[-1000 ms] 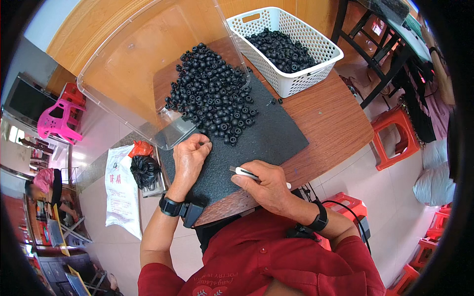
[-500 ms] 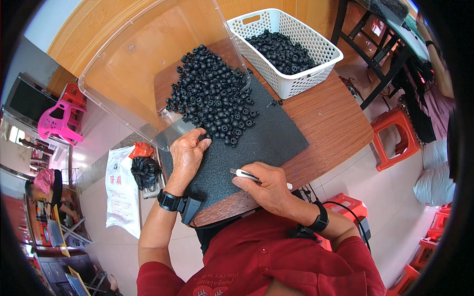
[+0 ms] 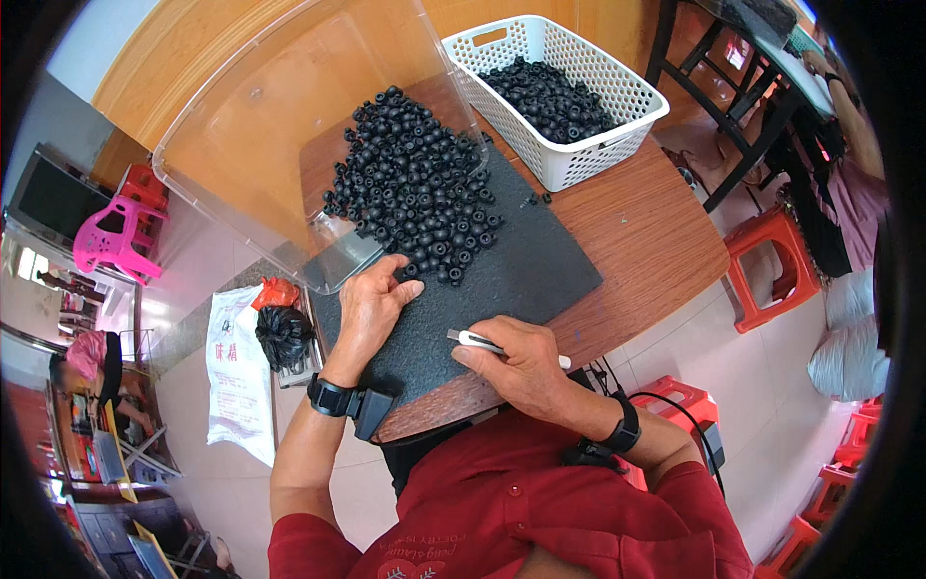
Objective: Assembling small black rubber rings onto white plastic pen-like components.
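My right hand (image 3: 521,365) is closed around a white-handled utility knife (image 3: 479,341), its short blade pointing left over the dark mat (image 3: 540,261). At the near edge of a pile of small black ring-shaped parts (image 3: 415,183), my left hand (image 3: 371,307) has its thumb and index finger closed about one black ring-shaped part (image 3: 412,270). The pile spreads from the mouth of a clear plastic bin (image 3: 227,217) lying tipped on its side. The other fingers of my left hand are largely hidden.
A white perforated basket (image 3: 603,159) with more black parts stands at the back right of the brown wooden table (image 3: 656,241). A white sack (image 3: 236,376) and a black bag (image 3: 283,336) lie left of the table. Red stools (image 3: 772,270) stand on the right.
My left hand has shifted slightly right and nearer to me, its thumb and index finger now a little farther apart. The right hand and the knife have hardly moved.
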Tool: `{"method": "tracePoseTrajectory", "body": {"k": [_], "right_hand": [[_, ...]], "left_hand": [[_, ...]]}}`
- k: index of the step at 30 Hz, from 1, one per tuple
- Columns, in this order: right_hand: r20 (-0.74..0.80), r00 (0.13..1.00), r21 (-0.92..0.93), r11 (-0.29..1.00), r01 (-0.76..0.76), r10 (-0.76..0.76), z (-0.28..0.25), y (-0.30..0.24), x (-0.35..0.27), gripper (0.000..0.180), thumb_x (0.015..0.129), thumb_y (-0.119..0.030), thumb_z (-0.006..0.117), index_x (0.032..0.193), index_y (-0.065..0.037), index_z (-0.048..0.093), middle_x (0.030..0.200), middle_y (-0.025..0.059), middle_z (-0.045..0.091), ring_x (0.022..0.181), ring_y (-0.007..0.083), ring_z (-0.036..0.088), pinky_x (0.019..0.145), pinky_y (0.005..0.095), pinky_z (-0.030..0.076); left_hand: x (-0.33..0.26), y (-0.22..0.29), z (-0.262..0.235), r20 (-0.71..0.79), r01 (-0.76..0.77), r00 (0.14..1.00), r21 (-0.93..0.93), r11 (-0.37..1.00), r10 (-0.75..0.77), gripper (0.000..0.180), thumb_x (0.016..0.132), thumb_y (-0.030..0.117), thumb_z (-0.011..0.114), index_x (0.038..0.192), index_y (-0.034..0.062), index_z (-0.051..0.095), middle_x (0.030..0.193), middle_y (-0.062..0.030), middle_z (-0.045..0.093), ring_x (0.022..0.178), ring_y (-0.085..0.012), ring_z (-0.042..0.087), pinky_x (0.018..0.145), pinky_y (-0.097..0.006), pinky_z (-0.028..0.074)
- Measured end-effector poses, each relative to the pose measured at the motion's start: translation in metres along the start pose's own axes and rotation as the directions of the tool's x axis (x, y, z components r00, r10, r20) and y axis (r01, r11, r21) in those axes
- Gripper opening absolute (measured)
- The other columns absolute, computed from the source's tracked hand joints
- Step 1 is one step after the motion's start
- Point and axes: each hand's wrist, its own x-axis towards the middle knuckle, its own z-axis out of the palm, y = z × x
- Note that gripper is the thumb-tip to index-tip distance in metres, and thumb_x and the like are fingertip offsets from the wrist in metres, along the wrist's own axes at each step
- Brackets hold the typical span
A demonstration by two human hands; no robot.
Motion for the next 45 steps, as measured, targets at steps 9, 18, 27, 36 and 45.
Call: {"method": "tracePoseTrajectory", "body": {"k": [9, 18, 27, 36, 45], "right_hand": [[0.0, 1.0, -0.004, 1.0, -0.004, 0.004, 0.001, 0.001, -0.001, 0.018, 0.081, -0.019, 0.067, 0.084, -0.001, 0.065, 0.074, 0.0112, 0.063, 0.062, 0.0246, 0.061, 0.056, 0.0354, 0.047], [-0.005, 1.0, -0.019, 1.0, 0.005, -0.005, 0.001, 0.001, -0.001, 0.017, 0.082, -0.019, 0.067, 0.082, -0.002, 0.064, 0.073, 0.0117, 0.062, 0.063, 0.0266, 0.061, 0.056, 0.0368, 0.046], [-0.001, 1.0, -0.016, 1.0, -0.004, 0.004, 0.001, 0.0, -0.002, 0.017, 0.081, -0.019, 0.068, 0.082, -0.002, 0.063, 0.073, 0.0114, 0.062, 0.063, 0.0263, 0.061, 0.056, 0.0364, 0.046], [-0.042, 0.998, 0.083, 0.996, -0.04, 0.044, -0.007, -0.006, 0.003, 0.019, 0.085, -0.016, 0.067, 0.09, 0.002, 0.063, 0.074, 0.0087, 0.059, 0.065, 0.0139, 0.054, 0.059, 0.0279, 0.043], [-0.094, 0.986, 0.016, 0.99, 0.141, -0.139, -0.008, -0.016, 0.005, 0.016, 0.089, -0.013, 0.062, 0.092, 0.002, 0.062, 0.069, 0.0099, 0.056, 0.06, 0.0182, 0.053, 0.052, 0.0295, 0.04]], "left_hand": [[-0.002, -0.007, 0.006, 0.027, 0.085, 0.996, -0.098, 0.992, -0.083, 0.024, 0.074, 0.013, 0.074, 0.091, 0.0025, 0.062, 0.061, -0.0074, 0.061, 0.056, -0.0174, 0.059, 0.054, -0.032, 0.045], [-0.01, 0.008, 0.003, 0.104, 0.034, 0.994, -0.128, 0.991, -0.021, 0.025, 0.074, 0.013, 0.074, 0.093, 0.003, 0.062, 0.06, -0.0071, 0.06, 0.054, -0.0163, 0.058, 0.053, -0.031, 0.044], [-0.02, -0.004, 0.016, -0.131, -0.308, 0.94, 0.078, 0.948, 0.316, 0.018, 0.081, 0.012, 0.07, 0.093, 0.0026, 0.062, 0.065, -0.0034, 0.059, 0.059, -0.0085, 0.055, 0.053, -0.025, 0.044], [-0.052, 0.033, -0.006, 0.155, 0.17, 0.985, -0.813, 0.558, -0.074, 0.024, 0.084, 0.018, 0.07, 0.096, -0.0001, 0.06, 0.075, -0.0021, 0.063, 0.054, -0.0021, 0.046, 0.044, -0.015, 0.032], [-0.07, 0.055, -0.011, 0.185, 0.194, 0.981, -0.944, 0.268, -0.057, 0.026, 0.081, 0.014, 0.073, 0.099, -0.0027, 0.063, 0.079, -0.0069, 0.065, 0.052, -0.0017, 0.045, 0.044, -0.014, 0.032]]}}
